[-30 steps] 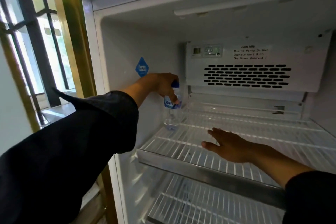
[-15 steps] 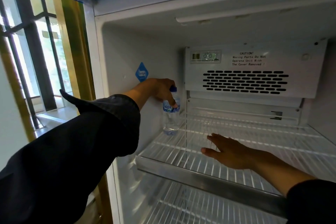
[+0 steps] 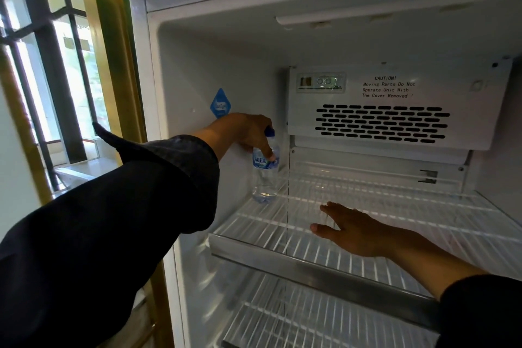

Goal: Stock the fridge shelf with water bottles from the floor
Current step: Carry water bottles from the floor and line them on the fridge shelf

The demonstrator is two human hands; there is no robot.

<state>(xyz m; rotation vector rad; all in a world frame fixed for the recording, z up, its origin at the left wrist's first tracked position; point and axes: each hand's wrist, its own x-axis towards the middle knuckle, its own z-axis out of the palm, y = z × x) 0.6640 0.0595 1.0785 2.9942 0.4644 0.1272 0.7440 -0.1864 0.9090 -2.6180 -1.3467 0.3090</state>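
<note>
A small clear water bottle [image 3: 265,178] with a blue cap and blue label stands upright at the back left corner of the white wire fridge shelf [image 3: 395,206]. My left hand [image 3: 245,133] grips its upper part from above, fingers curled round the neck and label. My right hand [image 3: 350,230] lies flat, palm down, fingers straight, on the wires near the shelf's front middle. It holds nothing. No other bottle is in view.
A white fan cover [image 3: 395,110] with vent slots and a caution label hangs over the back of the shelf. A metal front rail [image 3: 310,265] edges the shelf, with a second wire shelf [image 3: 282,316] below. A window [image 3: 56,79] stands left of the fridge.
My left hand has lowered the bottle until its base stands on the shelf wires at the back left. My right hand has stayed flat on the shelf.
</note>
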